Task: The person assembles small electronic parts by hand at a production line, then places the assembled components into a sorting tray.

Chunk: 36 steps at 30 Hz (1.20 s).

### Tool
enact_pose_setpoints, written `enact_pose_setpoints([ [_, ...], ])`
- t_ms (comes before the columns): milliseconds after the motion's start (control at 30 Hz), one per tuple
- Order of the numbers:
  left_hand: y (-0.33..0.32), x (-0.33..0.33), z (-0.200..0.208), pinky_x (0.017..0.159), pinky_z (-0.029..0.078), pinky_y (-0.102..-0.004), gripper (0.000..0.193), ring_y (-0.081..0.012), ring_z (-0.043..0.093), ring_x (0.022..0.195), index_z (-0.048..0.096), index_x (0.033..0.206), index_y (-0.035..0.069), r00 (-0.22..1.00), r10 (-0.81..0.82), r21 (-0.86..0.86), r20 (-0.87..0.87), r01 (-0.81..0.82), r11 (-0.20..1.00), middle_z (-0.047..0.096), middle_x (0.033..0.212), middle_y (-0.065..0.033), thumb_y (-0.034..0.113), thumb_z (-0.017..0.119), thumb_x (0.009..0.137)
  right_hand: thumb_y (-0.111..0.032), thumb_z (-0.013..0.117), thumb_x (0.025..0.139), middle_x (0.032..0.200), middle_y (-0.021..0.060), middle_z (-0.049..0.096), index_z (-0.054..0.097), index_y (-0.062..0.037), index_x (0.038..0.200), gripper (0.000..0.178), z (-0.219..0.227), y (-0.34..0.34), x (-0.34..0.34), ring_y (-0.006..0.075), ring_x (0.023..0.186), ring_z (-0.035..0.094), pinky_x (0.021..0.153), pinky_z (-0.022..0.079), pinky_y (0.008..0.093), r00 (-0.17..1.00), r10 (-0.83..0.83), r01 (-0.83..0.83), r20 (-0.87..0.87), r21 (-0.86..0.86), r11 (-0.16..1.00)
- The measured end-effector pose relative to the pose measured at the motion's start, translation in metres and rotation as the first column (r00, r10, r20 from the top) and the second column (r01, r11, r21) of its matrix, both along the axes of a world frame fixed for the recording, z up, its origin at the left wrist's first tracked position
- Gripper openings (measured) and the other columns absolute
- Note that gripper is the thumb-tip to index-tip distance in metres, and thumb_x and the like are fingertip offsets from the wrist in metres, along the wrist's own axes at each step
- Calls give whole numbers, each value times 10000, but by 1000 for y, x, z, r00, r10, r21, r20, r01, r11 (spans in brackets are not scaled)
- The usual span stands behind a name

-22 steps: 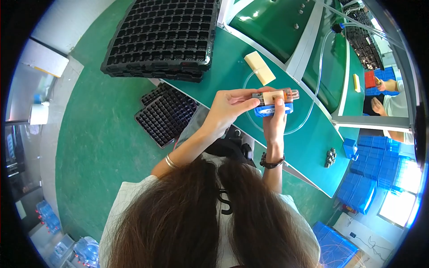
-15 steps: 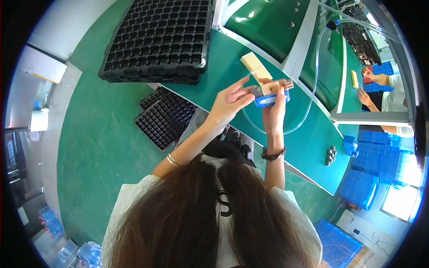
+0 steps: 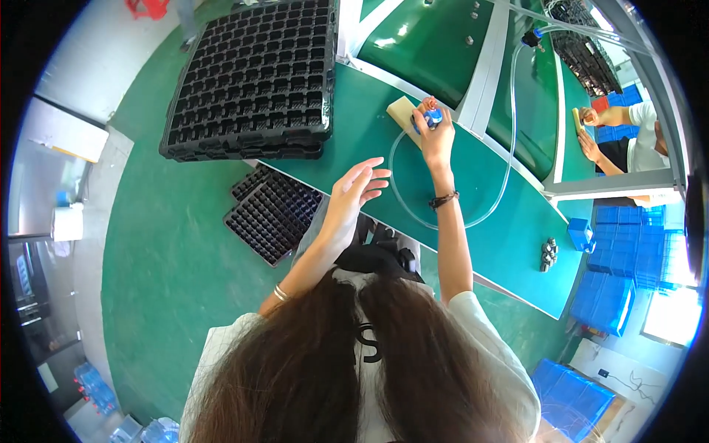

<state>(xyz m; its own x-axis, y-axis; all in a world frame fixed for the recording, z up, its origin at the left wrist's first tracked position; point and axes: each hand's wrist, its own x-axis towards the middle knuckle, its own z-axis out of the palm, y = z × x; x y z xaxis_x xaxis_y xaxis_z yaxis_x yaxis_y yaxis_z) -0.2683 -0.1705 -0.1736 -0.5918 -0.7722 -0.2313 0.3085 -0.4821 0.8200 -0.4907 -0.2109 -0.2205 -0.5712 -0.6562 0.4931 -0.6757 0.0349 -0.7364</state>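
My right hand [image 3: 437, 139] is closed around a small blue part with copper-coloured ends [image 3: 434, 116]; its fingers cover much of it. That hand is at the pale yellow block [image 3: 401, 113] on the green table, and I cannot tell whether the part touches the block. Nearer to me, my left hand [image 3: 353, 193] hovers by the table's front edge, fingers apart and nothing in them. A clear tube [image 3: 511, 133] loops over the tabletop around my right forearm.
Stacked black trays with many pockets [image 3: 251, 81] stand at the table's left end, with more black trays [image 3: 272, 214] lower down. Small dark metal parts [image 3: 548, 255] and a blue box [image 3: 580, 233] lie at right. Across the frame, a co-worker's hands [image 3: 591, 129] work.
My right hand has moved away from me to the yellow block with the blue part. My left hand has let go of the part and drawn back toward me.
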Motion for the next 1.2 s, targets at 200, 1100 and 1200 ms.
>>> enact_pose_setpoints([
  [200, -3, 13, 1, 819, 431, -253, 376, -137, 563, 914, 496, 1201, 24, 998, 40, 26, -46, -39, 999, 590, 1055, -86, 277, 438, 930, -282, 813, 586, 1022, 159, 527, 429, -41, 1169, 739, 6, 6, 4, 342, 936, 508, 809, 419, 404, 996, 27, -27, -86, 8, 1000],
  [1100, 7, 32, 0, 800, 426, -242, 310, -113, 560, 866, 534, 1133, 1, 993, 89, 135, -83, -77, 988, 602, 979, -60, 195, 427, 917, -256, 714, 722, 879, 196, 584, 539, 32, 958, 411, -1, 13, 5, 374, 806, 579, 708, 474, 389, 991, -101, 109, -92, 87, 990],
  [1200, 9, 32, -1, 805, 423, -240, 306, -110, 558, 869, 538, 1130, 4, 994, 79, 131, -74, -69, 989, 600, 980, -56, 190, 431, 911, -256, 714, 720, 871, 190, 587, 541, 30, 953, 408, -3, 9, 5, 371, 799, 581, 703, 475, 386, 990, -102, 109, -96, 77, 991],
])
